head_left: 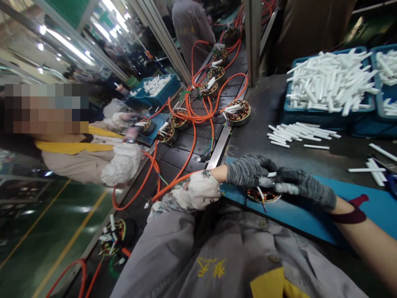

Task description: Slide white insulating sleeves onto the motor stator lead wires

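My left hand [248,171], in a grey striped glove, has its fingers closed over a wire-wound motor stator [263,195] on a blue mat [316,215]. My right hand [305,185], gloved the same way, meets it from the other side with fingers pinched together. Between the fingertips of both hands shows a short white sleeve tube [272,174]. Another white tube [261,193] with a thin wire at its end sticks out of the stator's near side. The gloves cover the stator's far part.
Blue bins [288,114] full of white tubes stand at the right, with loose tubes [297,133] on the dark bench before them. More stators [238,112] with orange cables [194,140] line the conveyor [186,155]. A co-worker [77,155] handles a stator across it.
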`<state>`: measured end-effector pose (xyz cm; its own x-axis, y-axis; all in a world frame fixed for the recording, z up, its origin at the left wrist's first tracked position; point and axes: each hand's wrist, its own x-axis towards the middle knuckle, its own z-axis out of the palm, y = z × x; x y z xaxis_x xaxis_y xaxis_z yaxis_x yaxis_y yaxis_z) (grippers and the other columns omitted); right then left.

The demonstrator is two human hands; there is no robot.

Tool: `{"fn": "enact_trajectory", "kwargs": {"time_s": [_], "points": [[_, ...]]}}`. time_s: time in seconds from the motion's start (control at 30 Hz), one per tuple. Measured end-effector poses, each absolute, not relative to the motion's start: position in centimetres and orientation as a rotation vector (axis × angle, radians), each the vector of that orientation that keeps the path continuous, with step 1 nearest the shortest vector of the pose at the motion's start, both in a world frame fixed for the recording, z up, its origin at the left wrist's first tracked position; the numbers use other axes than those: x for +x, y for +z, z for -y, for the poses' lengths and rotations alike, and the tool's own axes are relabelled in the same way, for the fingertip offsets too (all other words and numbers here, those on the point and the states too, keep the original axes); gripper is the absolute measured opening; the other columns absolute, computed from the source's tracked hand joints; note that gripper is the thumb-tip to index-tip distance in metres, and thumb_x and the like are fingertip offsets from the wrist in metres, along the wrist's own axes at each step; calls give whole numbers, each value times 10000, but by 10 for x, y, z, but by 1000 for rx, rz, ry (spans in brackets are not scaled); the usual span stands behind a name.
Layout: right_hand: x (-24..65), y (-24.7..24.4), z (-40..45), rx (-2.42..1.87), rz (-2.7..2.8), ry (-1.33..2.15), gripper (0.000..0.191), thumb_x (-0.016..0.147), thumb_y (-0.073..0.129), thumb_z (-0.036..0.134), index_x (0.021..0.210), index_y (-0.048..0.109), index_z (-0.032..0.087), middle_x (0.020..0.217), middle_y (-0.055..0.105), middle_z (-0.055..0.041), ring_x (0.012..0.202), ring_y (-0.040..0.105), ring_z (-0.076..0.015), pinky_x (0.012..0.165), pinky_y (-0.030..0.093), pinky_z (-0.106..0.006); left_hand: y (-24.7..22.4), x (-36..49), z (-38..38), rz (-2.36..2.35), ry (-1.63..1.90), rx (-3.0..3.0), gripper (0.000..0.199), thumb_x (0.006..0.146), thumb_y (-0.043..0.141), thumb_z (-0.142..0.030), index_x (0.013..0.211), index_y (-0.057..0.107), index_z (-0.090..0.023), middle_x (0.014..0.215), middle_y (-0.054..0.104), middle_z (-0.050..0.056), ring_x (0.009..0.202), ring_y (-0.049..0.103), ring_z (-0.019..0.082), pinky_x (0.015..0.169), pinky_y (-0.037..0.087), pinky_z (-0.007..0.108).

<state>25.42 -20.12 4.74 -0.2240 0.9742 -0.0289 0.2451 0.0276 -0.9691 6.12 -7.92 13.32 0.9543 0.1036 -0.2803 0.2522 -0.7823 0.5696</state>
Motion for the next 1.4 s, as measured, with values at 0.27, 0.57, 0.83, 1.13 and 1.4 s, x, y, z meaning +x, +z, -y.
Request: {"fn": "enact_trajectory", "kwargs": {"time_s": [0.27, 0.57, 0.83, 1.13, 1.4], "points": [[251, 49, 198, -1240, 1631, 1338, 441, 880, 698, 603, 1056, 815, 216, 1004, 801, -82, 899, 734, -275, 827, 601, -402, 122, 54, 71, -266, -224, 2271, 192, 959, 681, -235, 1104, 757, -134, 1371, 680, 126, 1256, 657, 189, 1110, 502, 298], [239, 43, 214, -1438, 1757, 797, 405, 952, 555, 589, 909, 741, 232, 858, 760, -87, 763, 704, -244, 715, 566, -370, 132, 68, 92, -343, -494, 2775, 436, 1016, 594, -391, 1351, 668, -123, 1468, 618, 114, 1328, 586, 255, 1154, 442, 361], [250, 30, 238, -1370, 1313, 940, 303, 915, 672, 519, 1066, 604, 265, 1014, 721, -45, 896, 689, -234, 795, 601, -391, 117, 91, 111, -251, -385, 2987, 409, 1023, 532, -439, 1329, 681, -213, 1527, 560, 89, 1354, 537, 282, 1082, 477, 415], [221, 47, 269, -1392, 1834, 553, 203, 999, 590, 397, 975, 738, 259, 871, 764, -69, 761, 707, -226, 706, 570, -356, 137, 43, 119, -869, 56, 2919, 602, 993, 585, -553, 1514, 550, -254, 1493, 606, 136, 1269, 644, 312, 1052, 532, 478], [215, 41, 233, -1533, 2043, 271, 342, 1018, 554, 436, 1077, 780, 187, 936, 772, -140, 852, 703, -277, 782, 527, -399, 116, -15, 102, -849, 166, 2628, 417, 953, 589, -170, 1356, 687, -215, 1290, 751, 58, 1178, 723, 197, 1087, 570, 360]]}}
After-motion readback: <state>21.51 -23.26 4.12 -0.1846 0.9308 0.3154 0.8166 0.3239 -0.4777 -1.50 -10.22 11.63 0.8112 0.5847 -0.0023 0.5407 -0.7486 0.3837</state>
